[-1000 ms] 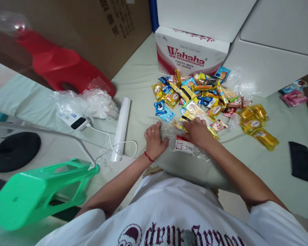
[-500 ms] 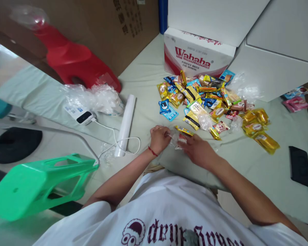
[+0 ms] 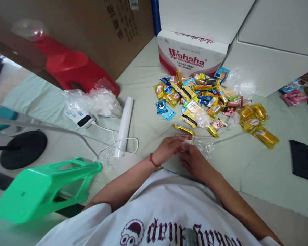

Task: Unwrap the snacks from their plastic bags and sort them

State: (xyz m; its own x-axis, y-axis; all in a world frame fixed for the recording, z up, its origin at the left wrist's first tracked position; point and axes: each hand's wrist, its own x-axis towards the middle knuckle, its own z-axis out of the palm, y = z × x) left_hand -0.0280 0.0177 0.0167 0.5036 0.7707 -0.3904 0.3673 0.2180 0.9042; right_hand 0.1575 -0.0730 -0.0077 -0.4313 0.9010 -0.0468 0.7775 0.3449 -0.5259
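Note:
My left hand (image 3: pixel 169 149) and my right hand (image 3: pixel 194 161) meet close in front of my shirt, their fingertips together. Both have their fingers pinched on a clear plastic bag (image 3: pixel 205 147), whose crinkled film spreads out to the right. A red and white packet (image 3: pixel 188 138) shows just beyond my fingers, apparently inside the bag; my hands cover part of it. Just past it lies a yellow-wrapped snack bar (image 3: pixel 183 129). Farther off is a loose heap of small wrapped snacks (image 3: pixel 191 92) in yellow, blue and red.
Behind the heap stands a white and red Wahaha carton (image 3: pixel 192 54). On the left are a red jug (image 3: pixel 77 68), a white roll (image 3: pixel 125 126), a white device (image 3: pixel 83 119) with a cable and a green stool (image 3: pixel 48 184). A black phone-like object (image 3: pixel 301 160) lies at right.
My left hand has moved right and my right hand has drawn nearer to me, so they now meet. The bag's film now spreads to the right. The view has shifted slightly.

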